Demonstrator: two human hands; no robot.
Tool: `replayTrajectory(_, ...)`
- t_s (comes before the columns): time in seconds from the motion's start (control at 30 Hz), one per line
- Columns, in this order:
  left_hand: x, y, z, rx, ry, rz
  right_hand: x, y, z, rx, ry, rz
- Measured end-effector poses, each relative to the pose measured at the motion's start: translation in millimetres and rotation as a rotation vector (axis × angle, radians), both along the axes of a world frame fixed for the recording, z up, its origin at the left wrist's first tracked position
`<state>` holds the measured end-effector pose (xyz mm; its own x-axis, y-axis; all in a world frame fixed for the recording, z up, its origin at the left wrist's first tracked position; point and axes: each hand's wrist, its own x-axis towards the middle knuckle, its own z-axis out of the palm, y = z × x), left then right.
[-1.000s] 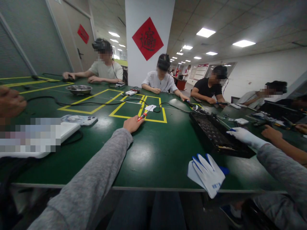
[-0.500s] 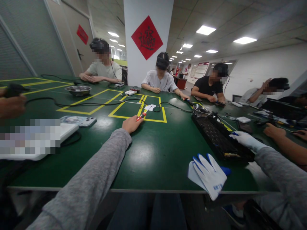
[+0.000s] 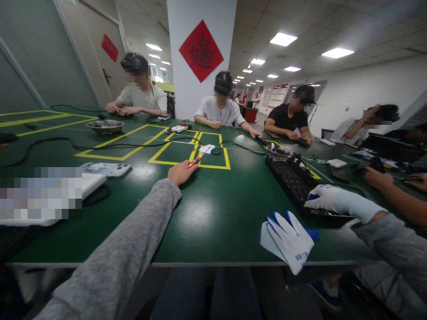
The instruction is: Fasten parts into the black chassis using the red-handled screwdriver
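Screwdriver (image 3: 194,162), red-handled, thin-shafted, pinched by the left grip (image 3: 180,173), left of the black tray (image 3: 288,183); gloved right grip (image 3: 337,201) at its near end, closure unclear.

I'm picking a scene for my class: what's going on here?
The person's left hand grips a red-and-black screwdriver, its shaft pointing towards a white scrap on the green table. A white-gloved hand is at the near end of a long black tray at the right, a loose glove lying nearby.

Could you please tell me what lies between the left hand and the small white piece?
In the head view, the screwdriver, held by the left hand, lies there, its shaft pointing toward the white piece.
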<state>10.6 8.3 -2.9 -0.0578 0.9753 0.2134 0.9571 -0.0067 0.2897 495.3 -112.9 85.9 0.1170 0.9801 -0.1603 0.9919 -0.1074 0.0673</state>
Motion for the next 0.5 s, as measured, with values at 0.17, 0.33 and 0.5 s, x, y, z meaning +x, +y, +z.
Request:
replayTrajectory(0.17, -2.0, 4.0, -2.7, 0.006, 0.000, -0.010, -15.4, 5.4, 7.2, -0.201, -0.053, 0.049)
replayTrajectory(0.33, -3.1, 5.5, -3.9, 0.009, -0.003, -0.012, -24.9, 12.9, 10.2, -0.289, -0.065, 0.081)
replayTrajectory(0.5, -2.3, 4.5, -2.6, -0.002, -0.010, -0.003, -10.6, 18.4, 5.0, -0.355, 0.099, 0.043)
